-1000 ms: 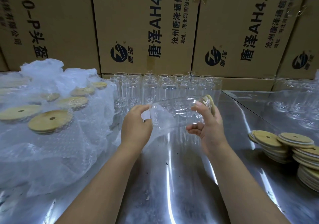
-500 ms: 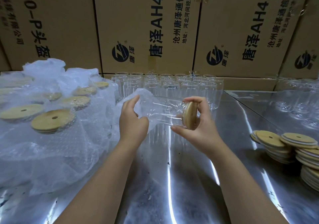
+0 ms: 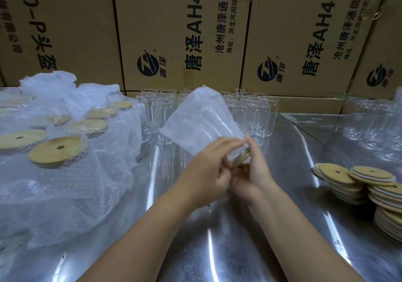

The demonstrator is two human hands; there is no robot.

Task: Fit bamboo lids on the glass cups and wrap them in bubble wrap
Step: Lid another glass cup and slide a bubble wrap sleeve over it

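Our bare forearms (image 3: 152,227) stretched forward from the lower edge, wrists close together at centre. Our left hand (image 3: 206,168) lay knuckles up, fingers curled over the near end of the bubble-wrapped cup (image 3: 202,121). Our right hand (image 3: 253,173) touched the left from beneath, fingers bent round that same end.

Cardboard boxes (image 3: 180,31): "唐泽AH4.0", "沧州唐泽通信科", "地址:河北河间经济开", cut off at top; round logo "唐泽". Left box (image 3: 65,20): "0-P头盔".

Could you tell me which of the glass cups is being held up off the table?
The bubble-wrapped cup, held tilted by the left hand and right hand; the bare cups behind stand upright on the table.
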